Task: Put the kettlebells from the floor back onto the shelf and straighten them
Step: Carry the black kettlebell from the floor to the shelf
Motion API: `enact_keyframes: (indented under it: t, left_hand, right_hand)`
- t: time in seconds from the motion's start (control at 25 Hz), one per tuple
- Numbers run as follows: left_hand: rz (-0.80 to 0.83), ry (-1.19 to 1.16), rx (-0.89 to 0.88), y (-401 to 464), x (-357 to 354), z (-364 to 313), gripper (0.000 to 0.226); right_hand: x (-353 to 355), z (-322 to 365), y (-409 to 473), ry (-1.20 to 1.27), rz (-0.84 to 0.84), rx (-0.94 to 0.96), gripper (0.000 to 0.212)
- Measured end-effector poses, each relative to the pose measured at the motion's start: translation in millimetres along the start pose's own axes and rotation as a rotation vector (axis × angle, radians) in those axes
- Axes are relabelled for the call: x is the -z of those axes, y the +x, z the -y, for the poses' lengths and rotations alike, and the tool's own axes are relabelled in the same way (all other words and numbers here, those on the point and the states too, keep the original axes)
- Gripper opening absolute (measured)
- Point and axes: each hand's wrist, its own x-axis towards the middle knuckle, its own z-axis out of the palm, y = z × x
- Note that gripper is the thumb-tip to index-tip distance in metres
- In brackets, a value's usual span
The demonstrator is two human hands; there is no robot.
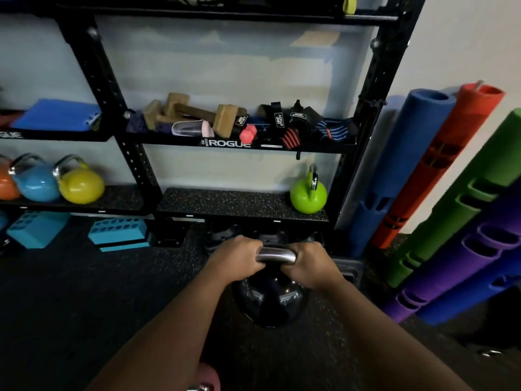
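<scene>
Head view: left hand (239, 256) and right hand (306, 263) are gripping the black kettlebell (270, 300), likely hoisting it toward the shelf (225, 204) beside the green kettlebell (308, 194).

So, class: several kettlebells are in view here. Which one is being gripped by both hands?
The black kettlebell with the steel handle: left hand and right hand grip it. The coloured ones sit untouched.

Two bare forearms and hands, seen from above.
The left hand (236, 256) and right hand (306, 263) wear no gloves, rings, watch or wristbands; no sleeve shows behind either hand.
</scene>
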Motion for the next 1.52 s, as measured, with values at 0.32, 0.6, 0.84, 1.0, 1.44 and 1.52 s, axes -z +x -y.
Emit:
enact_keyframes:
  t: [0.32, 0.6, 0.84, 1.0, 1.44, 1.52]
  left_hand:
    - [0.043, 0.004, 0.073, 212, -13, 46, 0.011]
    - [0.115, -0.008, 0.183, 362, -72, 107, 0.019]
    - [0.094, -0.001, 0.149, 469, -115, 174, 0.025]
    - [0.091, 0.004, 0.107, 513, -131, 209, 0.026]
    - [0.029, -0.093, 0.019, 593, -169, 259, 0.013]
    - [0.018, -0.104, 0.023, 601, -171, 261, 0.014]
  right_hand:
    - [-5, -96, 202, 0.092, 0.114, -0.022, 0.026]
    - [-62, -184, 352, 0.08, 0.168, 0.01, 0.019]
    - [-115, -232, 456, 0.082, 0.126, -0.017, 0.037]
    - [-148, -250, 503, 0.062, 0.122, -0.051, 0.04]
    - [-179, -281, 568, 0.011, 0.065, -0.051, 0.018]
    - [-180, -283, 573, 0.034, 0.061, -0.068, 0.017]
